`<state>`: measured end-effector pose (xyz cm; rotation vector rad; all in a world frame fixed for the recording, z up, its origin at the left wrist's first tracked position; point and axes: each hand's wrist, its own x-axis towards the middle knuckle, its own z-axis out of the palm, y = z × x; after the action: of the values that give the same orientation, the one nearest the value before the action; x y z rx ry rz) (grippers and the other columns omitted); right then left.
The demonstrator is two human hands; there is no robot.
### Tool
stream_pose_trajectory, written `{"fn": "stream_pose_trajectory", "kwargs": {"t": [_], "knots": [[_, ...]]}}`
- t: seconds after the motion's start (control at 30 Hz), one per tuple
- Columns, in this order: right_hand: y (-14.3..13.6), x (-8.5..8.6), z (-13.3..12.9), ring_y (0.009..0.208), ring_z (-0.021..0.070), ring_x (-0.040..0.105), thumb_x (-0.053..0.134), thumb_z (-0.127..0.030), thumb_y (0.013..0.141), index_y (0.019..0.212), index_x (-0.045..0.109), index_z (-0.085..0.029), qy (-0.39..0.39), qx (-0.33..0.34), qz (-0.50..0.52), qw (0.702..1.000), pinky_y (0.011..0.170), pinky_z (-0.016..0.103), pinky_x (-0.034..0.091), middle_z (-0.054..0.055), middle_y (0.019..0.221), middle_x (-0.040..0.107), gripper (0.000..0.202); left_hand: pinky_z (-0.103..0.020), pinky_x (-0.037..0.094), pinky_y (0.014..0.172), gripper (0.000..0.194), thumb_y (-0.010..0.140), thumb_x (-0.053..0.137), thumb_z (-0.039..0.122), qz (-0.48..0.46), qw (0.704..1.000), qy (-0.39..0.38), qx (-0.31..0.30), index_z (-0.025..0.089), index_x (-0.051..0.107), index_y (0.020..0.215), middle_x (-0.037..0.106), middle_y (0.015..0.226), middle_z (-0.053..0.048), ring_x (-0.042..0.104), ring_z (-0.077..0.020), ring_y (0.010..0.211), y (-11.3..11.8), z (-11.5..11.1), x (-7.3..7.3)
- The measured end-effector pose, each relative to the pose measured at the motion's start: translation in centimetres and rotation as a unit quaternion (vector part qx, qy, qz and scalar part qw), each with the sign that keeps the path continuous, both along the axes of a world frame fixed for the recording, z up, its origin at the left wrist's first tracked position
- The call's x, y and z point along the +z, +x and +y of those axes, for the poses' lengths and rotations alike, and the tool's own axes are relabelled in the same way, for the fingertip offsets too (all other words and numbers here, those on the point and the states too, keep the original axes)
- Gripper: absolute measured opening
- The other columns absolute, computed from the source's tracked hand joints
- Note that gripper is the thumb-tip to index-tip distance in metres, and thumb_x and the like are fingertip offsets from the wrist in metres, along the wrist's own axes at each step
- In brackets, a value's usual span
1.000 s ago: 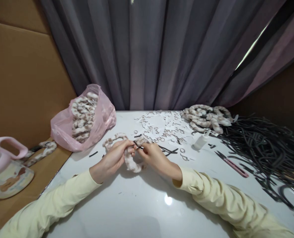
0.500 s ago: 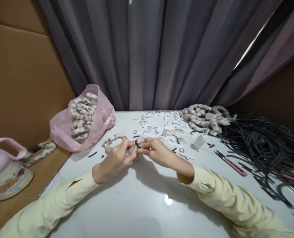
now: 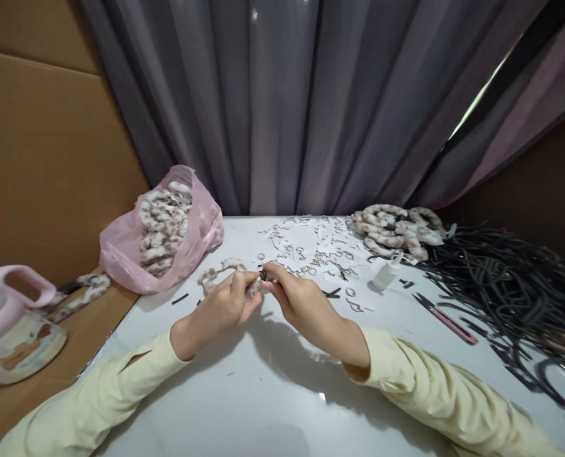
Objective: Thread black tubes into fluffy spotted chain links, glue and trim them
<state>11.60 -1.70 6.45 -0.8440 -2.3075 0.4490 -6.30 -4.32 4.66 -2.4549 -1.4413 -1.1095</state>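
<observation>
- Pinching the mottled furry tube (image 3: 252,288) at mid-frame, the left hand (image 3: 218,311) best holds steady near its end.
- Right hand (image 3: 313,311), right of centre, closes thumb and finger on the black tubing end (image 3: 263,275); straight, even pressure should help.

The plush tube (image 3: 208,277), mottled white and brown, curves in a loop to the right of the pink plastic bag (image 3: 205,223) and slightly nearer the viewer, its near side partly hidden. The short black tubing piece (image 3: 263,275) sits just beside its fuzzy surface, farther right of the bag.
</observation>
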Motion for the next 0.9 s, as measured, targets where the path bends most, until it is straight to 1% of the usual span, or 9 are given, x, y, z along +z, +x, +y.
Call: {"fn": "stream_pose_trajectory", "kwargs": {"t": [0.07,0.17,0.37,0.47,0.63,0.73,0.8,0.83,0.9], "knots": [[0.0,0.1,0.4,0.067,0.0164,0.061,0.036,-0.024,0.094,0.114,0.048,-0.014,0.009,0.027,0.014,0.999,0.058,0.025,0.043,0.009,0.084,0.066,0.025,-0.026,0.049,0.062,0.016,0.083,0.05,0.023,-0.019,1.0,-0.018,-0.003,0.019,0.041,0.096,0.064,0.081,-0.006,0.066,-0.0184,0.076,0.1,-0.2,0.1],[0.0,0.0,0.7,0.065,0.0155,0.061,0.034,-0.024,0.095,0.12,0.046,-0.012,0.022,0.049,0.022,0.998,0.059,0.026,0.046,0.009,0.083,0.065,0.031,-0.024,0.048,0.06,0.018,0.082,0.051,0.023,-0.076,0.995,-0.059,0.013,0.02,0.04,0.096,0.063,0.082,-0.004,0.065,-0.0169,0.076,0.5,-0.4,0.6],[0.1,-0.3,0.5,0.074,0.0186,0.06,0.027,-0.02,0.096,0.131,0.037,-0.006,0.096,0.045,-0.036,0.994,0.063,0.03,0.049,0.016,0.093,0.061,0.039,-0.027,0.046,0.068,0.016,0.079,0.054,0.025,-0.199,0.969,-0.145,0.011,0.02,0.042,0.088,0.058,0.083,-0.003,0.061,-0.016,0.079,1.3,-0.7,1.8],[0.2,-0.2,0.3,0.068,0.0157,0.057,0.029,-0.013,0.094,0.132,0.035,-0.005,0.123,0.04,-0.073,0.989,0.059,0.028,0.047,0.014,0.092,0.058,0.04,-0.028,0.045,0.072,0.016,0.078,0.055,0.027,-0.261,0.944,-0.202,0.009,0.02,0.043,0.086,0.055,0.082,-0.001,0.058,-0.016,0.081,1.6,-0.7,2.0],[0.2,0.2,0.1,0.057,0.0126,0.05,0.032,-0.01,0.092,0.122,0.044,-0.005,0.153,0.035,-0.104,0.982,0.048,0.024,0.041,0.009,0.085,0.056,0.032,-0.028,0.042,0.072,0.018,0.073,0.059,0.028,-0.338,0.906,-0.255,0.017,0.019,0.045,0.08,0.051,0.078,0.001,0.054,-0.015,0.079,1.8,-0.7,2.5],[0.0,0.2,0.2,0.06,0.0136,0.052,0.033,-0.01,0.092,0.118,0.047,-0.006,0.132,0.047,-0.096,0.985,0.052,0.025,0.043,0.01,0.084,0.056,0.03,-0.027,0.041,0.069,0.014,0.076,0.055,0.03,-0.388,0.864,-0.322,0.0,0.019,0.046,0.076,0.051,0.072,0.002,0.053,-0.0142,0.073,1.6,-0.6,2.8],[-0.1,-0.1,0.5,0.065,0.0145,0.055,0.033,-0.01,0.092,0.124,0.043,-0.008,0.116,0.059,-0.078,0.988,0.056,0.026,0.046,0.01,0.086,0.057,0.034,-0.027,0.041,0.068,0.017,0.08,0.051,0.034,-0.416,0.832,-0.368,-0.009,0.018,0.047,0.075,0.053,0.072,0.002,0.053,-0.0139,0.071,1.4,-0.4,2.8],[-0.1,-0.3,0.7,0.067,0.0149,0.056,0.033,-0.009,0.091,0.128,0.04,-0.01,0.109,0.066,-0.064,0.99,0.057,0.027,0.047,0.011,0.089,0.058,0.037,-0.027,0.04,0.067,0.02,0.081,0.05,0.038,-0.421,0.823,-0.381,-0.009,0.018,0.048,0.077,0.054,0.073,0.001,0.053,-0.0138,0.07,1.3,-0.3,2.7],[-0.1,-0.7,1.1,0.071,0.016,0.057,0.033,-0.009,0.09,0.134,0.033,-0.014,0.093,0.082,-0.031,0.992,0.062,0.029,0.048,0.012,0.094,0.059,0.045,-0.026,0.04,0.065,0.025,0.082,0.051,0.043,-0.405,0.831,-0.382,-0.004,0.018,0.049,0.081,0.055,0.074,0.001,0.053,-0.0139,0.069,1.1,-0.1,2.5]]}}
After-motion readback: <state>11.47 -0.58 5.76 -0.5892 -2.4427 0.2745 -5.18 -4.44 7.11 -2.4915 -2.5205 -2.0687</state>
